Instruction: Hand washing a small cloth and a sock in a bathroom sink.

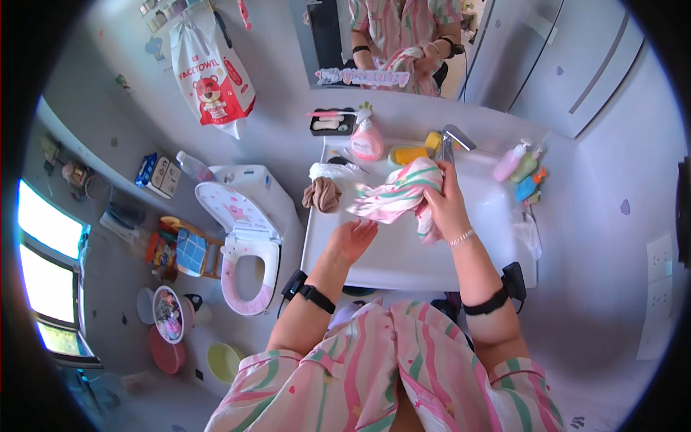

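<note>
Above the white sink (374,276), my right hand (448,205) grips a bunched cloth with pink, green and white stripes (403,191). The cloth's loose end hangs out to the left, slightly blurred. Just below that end is my left hand (353,241), its fingers stretched out and apart from the cloth. A crumpled brown cloth (322,195) lies on the sink's left side, with a white crumpled item (332,171) behind it. The metal faucet (459,137) stands beyond my right hand. Whether water runs is hidden.
Along the sink's back edge are a pink pump bottle (367,142), a yellow container (410,155) and a yellow sponge (432,141). More bottles (512,161) stand at the right. A toilet with raised lid (234,210) is at the left. A mirror (403,43) hangs ahead.
</note>
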`<state>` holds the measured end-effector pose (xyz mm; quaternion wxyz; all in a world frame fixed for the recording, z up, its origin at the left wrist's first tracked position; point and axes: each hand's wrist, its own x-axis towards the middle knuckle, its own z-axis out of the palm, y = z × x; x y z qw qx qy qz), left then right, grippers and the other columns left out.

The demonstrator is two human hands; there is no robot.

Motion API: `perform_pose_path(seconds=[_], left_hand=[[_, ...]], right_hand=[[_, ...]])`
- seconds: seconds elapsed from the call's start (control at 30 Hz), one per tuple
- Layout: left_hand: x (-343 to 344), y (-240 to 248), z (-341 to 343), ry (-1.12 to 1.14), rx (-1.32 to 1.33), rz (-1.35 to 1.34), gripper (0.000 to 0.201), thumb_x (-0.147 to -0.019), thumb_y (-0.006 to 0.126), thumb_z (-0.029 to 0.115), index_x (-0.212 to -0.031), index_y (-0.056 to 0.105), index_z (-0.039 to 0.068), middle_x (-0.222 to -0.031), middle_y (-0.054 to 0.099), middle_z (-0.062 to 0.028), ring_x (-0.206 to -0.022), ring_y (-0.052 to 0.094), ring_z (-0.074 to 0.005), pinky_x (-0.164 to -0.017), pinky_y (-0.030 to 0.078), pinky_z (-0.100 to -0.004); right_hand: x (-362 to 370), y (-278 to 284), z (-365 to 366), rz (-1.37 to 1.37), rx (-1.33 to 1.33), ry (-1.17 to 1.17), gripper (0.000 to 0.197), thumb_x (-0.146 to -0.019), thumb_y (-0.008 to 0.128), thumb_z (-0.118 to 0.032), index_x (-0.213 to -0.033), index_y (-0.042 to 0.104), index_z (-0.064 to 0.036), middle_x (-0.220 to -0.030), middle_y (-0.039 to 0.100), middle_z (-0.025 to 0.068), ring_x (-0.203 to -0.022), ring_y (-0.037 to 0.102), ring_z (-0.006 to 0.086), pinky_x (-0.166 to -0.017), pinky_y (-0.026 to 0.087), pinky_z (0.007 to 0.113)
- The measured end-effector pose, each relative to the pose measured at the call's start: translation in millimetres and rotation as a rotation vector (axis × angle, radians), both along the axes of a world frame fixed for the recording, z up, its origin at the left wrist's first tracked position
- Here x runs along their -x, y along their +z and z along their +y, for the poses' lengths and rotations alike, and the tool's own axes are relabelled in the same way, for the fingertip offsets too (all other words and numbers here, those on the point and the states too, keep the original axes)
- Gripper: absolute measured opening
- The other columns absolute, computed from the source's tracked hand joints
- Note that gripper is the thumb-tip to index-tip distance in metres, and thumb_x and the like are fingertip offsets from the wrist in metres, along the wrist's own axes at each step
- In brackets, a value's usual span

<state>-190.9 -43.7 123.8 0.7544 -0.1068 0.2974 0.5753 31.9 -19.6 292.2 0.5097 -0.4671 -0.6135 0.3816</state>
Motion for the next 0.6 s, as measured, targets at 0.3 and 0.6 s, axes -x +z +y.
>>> perform_pose_path(seconds=[0.3,0.6], left_hand=[[-56,84,-28,-0.333,0.084,0.178,0.067,-0.095,0.045,0.057,-0.148,0.025,0.020,-0.156,0.018,-0.0149,-0.133,0.030,-0.0524,-0.097,0.032,-0.0777],[-51,26,-9,-0.050,-0.329,-0.337,0.036,-0.097,0.047,0.042,-0.112,0.059,0.011,-0.109,0.065,-0.0106,-0.108,0.062,-0.0292,-0.101,0.045,-0.0510]], right_hand=[[-5,-16,5,-0.155,0.348,0.309,0.059,-0.078,0.057,0.009,-0.133,0.049,-0.0113,-0.116,0.063,0.0131,-0.100,0.065,0.0224,-0.085,0.052,0.034],[10,-15,-73,0.028,0.216,0.760,0.051,-0.081,0.060,0.008,-0.128,0.048,-0.0078,-0.115,0.054,0.0033,-0.107,0.054,0.0113,-0.090,0.047,0.028]])
